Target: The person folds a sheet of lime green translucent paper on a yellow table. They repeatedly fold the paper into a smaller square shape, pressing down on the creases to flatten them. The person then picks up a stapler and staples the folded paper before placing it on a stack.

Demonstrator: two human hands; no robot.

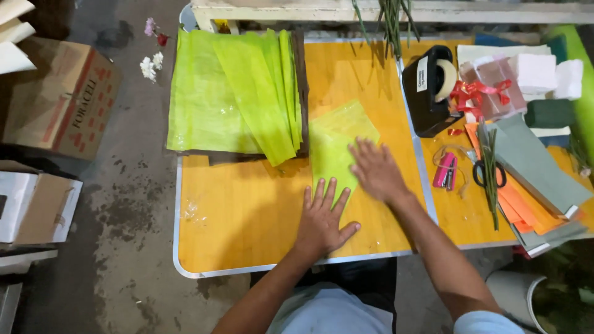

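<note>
While both hands lie flat, fingers spread, on one loose green sheet (337, 145), neither grips anything: left hand (322, 218) presses the sheet's near corner, right hand (375, 170) presses its middle, a bit blurred. Hands are close together but not touching, right one farther out and to the right of the left. Sheet sits on the orange table (241, 210), tilted, its far corner reaching beyond the right hand.

Containers: cardboard box (62, 99) on the floor well left of the left hand, flaps up, contents not visible; a white box (37, 207) nearer on the same side, contents also not visible. Black tape dispenser (430, 89) holds a roll, out past the right hand and to its right. White bucket (513, 294) by the right elbow, inside not visible.

Stack of green sheets (235, 93) lies beyond the left hand, its near edge just beside the loose sheet. Right of the right hand: pink stapler (444, 170), black scissors (489, 173), green stems (489, 167), red ribbon (473, 93), grey and orange paper (532, 167), white foam blocks (535, 71).

Edges: table's metal rim runs just under the left wrist; a metal seam runs beside the right hand on its right. Bare tabletop lies left of the left hand, out to the table's left edge. Small flowers (151, 65) lie on the floor beyond that edge.
</note>
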